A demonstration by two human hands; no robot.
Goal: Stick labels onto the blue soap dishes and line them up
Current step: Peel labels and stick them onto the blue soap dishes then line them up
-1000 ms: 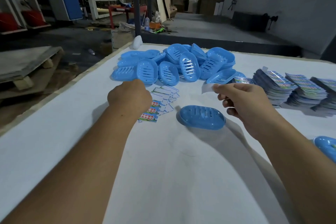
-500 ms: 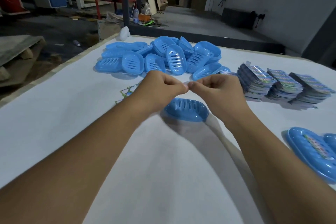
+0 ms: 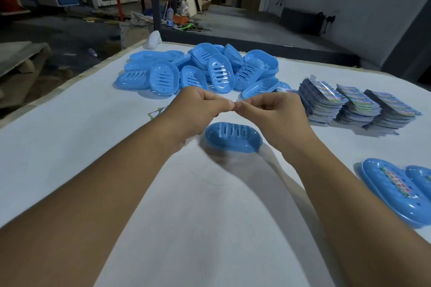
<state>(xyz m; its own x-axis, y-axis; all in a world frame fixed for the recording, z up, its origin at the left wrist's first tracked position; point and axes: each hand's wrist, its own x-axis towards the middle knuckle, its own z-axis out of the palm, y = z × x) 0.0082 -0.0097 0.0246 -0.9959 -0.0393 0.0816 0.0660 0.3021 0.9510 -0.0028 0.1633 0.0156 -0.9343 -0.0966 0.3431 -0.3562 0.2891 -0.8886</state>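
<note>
Head view shows that the work is at an early stage, as far as one can judge. At the right edge two labelled dishes (image 3: 396, 191) already lie side by side, one of them carrying a colourful sticker, so at least a short line is begun. A big pile of bare dishes (image 3: 200, 70) waits at the far side of the white table (image 3: 70, 147), and three stacks of label sheets (image 3: 356, 105) stand to the right of it, so most of the job is left.

One soap dish (image 3: 233, 137) lies alone on the table, slotted face up, without a label. It is just below and between the two hands, not touched by either.

The left hand (image 3: 196, 109) and the right hand (image 3: 272, 112) meet at the fingertips above this dish, both with curled fingers that pinch something very small between them. It is probably a label being peeled, but the thing itself is too small to see. A few loose labels (image 3: 156, 113) lie beside the left wrist.
</note>
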